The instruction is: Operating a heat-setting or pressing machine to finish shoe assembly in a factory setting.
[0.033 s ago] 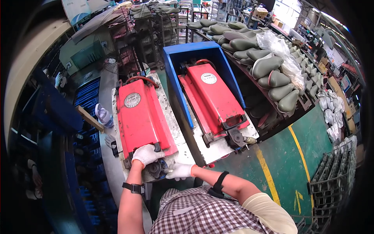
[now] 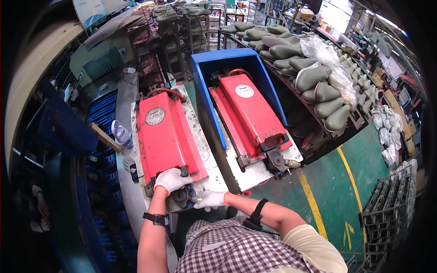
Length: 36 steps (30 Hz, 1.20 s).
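Note:
My left hand (image 2: 172, 180), in a white knit glove, is closed round the black handle (image 2: 184, 171) at the near end of the left red machine (image 2: 165, 132). Its fingers hide most of that handle. Just below sits a dark round fitting (image 2: 180, 196). My right hand (image 2: 210, 200), gloved too, is closed at the fitting's right side; what its fingers grip is hidden. To the right stands a second red machine (image 2: 250, 107) with a black U-shaped handle (image 2: 274, 143) and a similar dark fitting (image 2: 276, 160); neither hand touches it.
A blue guard (image 2: 223, 57) surrounds the second machine. Grey-green shoe-shaped pieces (image 2: 314, 78) fill a rack on the right, with plastic bags (image 2: 324, 52) on top. A lilac bottle (image 2: 121, 135) and a loose glove (image 2: 129, 164) lie left. A wire rack (image 2: 387, 209) stands at lower right.

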Motion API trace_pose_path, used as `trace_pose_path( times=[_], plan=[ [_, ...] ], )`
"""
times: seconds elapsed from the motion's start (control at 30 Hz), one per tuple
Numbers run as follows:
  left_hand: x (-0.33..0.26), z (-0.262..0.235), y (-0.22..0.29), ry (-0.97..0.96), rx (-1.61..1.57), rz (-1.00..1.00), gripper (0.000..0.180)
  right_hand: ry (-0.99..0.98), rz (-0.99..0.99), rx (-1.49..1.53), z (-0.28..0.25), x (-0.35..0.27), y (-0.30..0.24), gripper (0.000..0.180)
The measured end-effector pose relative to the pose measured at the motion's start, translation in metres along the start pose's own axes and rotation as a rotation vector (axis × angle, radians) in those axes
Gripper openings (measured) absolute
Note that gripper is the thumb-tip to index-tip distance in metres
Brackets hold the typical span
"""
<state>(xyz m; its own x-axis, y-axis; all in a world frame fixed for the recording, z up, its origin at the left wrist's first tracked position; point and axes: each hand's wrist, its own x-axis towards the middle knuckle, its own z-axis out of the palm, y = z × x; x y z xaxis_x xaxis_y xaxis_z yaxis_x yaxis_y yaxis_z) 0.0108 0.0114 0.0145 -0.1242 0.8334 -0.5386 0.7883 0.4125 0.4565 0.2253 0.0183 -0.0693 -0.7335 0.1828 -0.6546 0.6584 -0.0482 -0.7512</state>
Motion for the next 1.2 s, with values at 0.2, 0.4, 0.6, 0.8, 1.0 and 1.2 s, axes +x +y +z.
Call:
trace_pose_path(
  times=[0.2, 0.4, 0.6, 0.8, 1.0, 1.2],
  plan=[
    [0.003, 0.005, -0.017, 0.04, 0.155, 0.089, 0.059, -0.368, 0.149, 0.427, 0.068, 0.025, -0.001, 0.049],
    [-0.005, -0.005, 0.002, 0.093, 0.171, 0.132, 0.057, -0.398, 0.168, 0.044, 0.081, 0.068, -0.025, 0.069],
    [-0.04, -0.056, 0.009, 0.234, 0.213, 0.263, 0.042, -0.32, -0.032, -0.074, 0.028, -0.004, -0.065, 0.051],
    [-0.071, -0.132, 0.033, 0.912, 0.417, 0.548, 0.033, 0.216, -0.437, 0.153, -0.02, 0.027, -0.079, 0.053],
    [-0.066, -0.159, 0.024, 1.397, 0.426, 0.884, 0.055, 1.044, -0.192, -0.597, -0.041, 0.14, -0.127, 0.097],
    [-0.094, -0.125, -0.024, 1.263, 0.24, 0.85, 0.053, 1.239, -0.313, -0.342, -0.069, 0.184, -0.099, 0.095]
  ],
)
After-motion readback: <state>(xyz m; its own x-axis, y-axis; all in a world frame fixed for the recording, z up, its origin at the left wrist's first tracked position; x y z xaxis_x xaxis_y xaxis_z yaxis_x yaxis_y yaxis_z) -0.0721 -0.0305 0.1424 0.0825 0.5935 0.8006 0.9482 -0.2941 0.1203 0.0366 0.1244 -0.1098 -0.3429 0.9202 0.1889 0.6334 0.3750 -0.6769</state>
